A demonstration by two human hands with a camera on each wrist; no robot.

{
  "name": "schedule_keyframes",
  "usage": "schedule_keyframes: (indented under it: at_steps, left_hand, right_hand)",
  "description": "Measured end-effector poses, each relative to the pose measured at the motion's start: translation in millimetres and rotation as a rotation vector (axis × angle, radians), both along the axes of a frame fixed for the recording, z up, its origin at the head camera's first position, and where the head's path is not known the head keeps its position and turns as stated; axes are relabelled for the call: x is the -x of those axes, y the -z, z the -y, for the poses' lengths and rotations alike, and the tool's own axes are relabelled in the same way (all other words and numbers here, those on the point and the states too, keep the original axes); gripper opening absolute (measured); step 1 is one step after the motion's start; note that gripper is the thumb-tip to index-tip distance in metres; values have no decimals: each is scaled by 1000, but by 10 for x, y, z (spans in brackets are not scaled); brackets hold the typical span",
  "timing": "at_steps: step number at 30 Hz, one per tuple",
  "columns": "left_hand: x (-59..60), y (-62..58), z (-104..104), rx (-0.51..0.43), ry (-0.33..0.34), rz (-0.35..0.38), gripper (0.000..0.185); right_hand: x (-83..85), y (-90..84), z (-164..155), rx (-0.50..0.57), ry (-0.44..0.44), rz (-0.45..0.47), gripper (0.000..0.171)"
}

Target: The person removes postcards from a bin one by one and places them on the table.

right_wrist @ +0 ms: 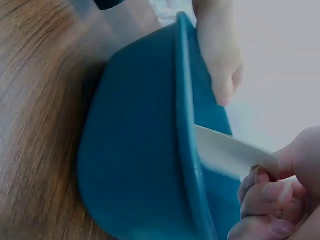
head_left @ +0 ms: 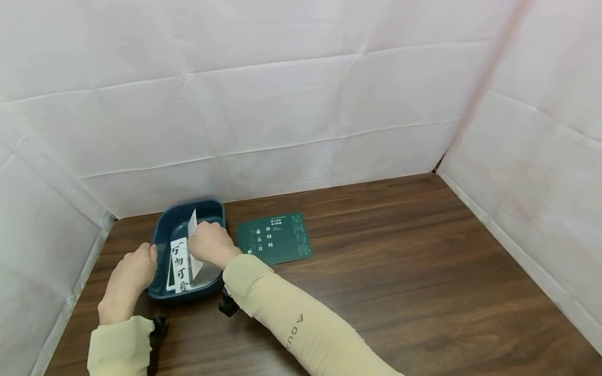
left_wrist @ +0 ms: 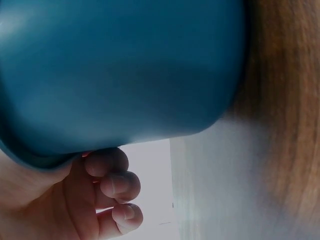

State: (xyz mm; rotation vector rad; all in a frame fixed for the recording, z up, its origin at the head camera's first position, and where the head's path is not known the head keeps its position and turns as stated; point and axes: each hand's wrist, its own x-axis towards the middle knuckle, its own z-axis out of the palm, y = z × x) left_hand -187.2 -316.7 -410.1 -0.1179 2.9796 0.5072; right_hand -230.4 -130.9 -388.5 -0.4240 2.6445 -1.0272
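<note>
White thin paper card (right_wrist: 220,147) partly inside dark-blue rounded plastic bin (right_wrist: 135,145), pinched by right hand (head_left: 212,243) between thumb and curled fingers, apparently keeping it on edge; left hand (head_left: 131,277) grips bin's side, fingers curled, probably steadying it.

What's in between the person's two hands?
In the head view, inside the blue bin, a white strip with black writing shows between the left hand and the right hand. The right hand also pinches a white card.
</note>
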Motion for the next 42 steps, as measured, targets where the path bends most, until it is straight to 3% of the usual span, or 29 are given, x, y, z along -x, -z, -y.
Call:
schedule_keyframes:
  at_steps: [5,14,18,26,33,42]
  left_hand:
    - [-10,4,23,-4,2,-9,49]
    - [0,5,34,3,-8,-11,48]
    - [-8,13,22,-3,-8,-14,48]
    - [9,-15,10,-1,-12,-3,48]
    - [11,-17,6,-6,3,-1,47]
    - [6,-26,36,-2,6,-9,47]
  right_hand:
    - [33,-45,-46,23,-17,30,51]
    - [82,-102,-226,95,54,84,41]
    - [54,-122,-424,124,76,59,39]
    - [63,-134,-984,284,168,67,39]
    - [108,-12,-1505,442,241,68,38]
    - [147,319,-1902,502,332,158,35]
